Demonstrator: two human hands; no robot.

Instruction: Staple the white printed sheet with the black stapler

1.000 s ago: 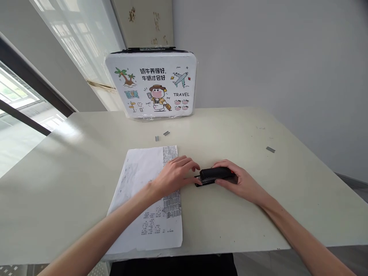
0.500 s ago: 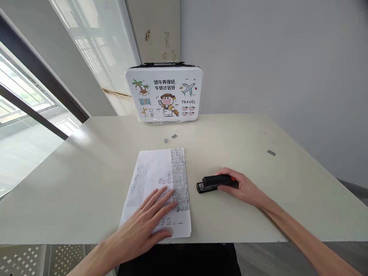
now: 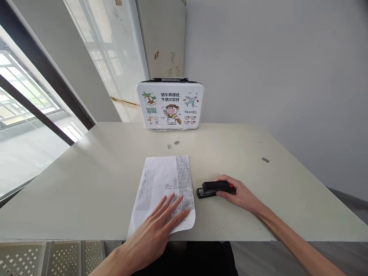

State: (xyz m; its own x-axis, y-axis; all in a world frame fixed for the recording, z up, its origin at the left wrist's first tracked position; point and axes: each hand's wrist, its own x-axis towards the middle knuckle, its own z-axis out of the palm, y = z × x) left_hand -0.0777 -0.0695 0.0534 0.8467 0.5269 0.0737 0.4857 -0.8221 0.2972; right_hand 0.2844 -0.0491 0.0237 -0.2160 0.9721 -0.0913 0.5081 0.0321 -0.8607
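A sheet of white paper [image 3: 158, 176] lies at the table's front edge, with dense rows of staples down its right side and small print beside them. My left hand [image 3: 158, 226] rests on its lower part, fingers spread, covering some of the print. Just right of the paper, a black stapler [image 3: 212, 188] sits on the table, its front end pointing left. My right hand [image 3: 238, 193] is wrapped round the stapler's rear, thumb in front and fingers behind. A narrow gap separates the stapler from the paper.
A white case with cartoon prints [image 3: 171, 105] stands at the back of the table [image 3: 86, 184]. Short staple strips lie in front of it [image 3: 176, 142], and another strip [image 3: 265, 160] is at the right. A window is on the left; perforated crates show below.
The view has shifted. The paper's lower right corner now bends up, and my left hand has moved right toward the stapled strip. My right hand still grips the stapler, now closer to the paper.
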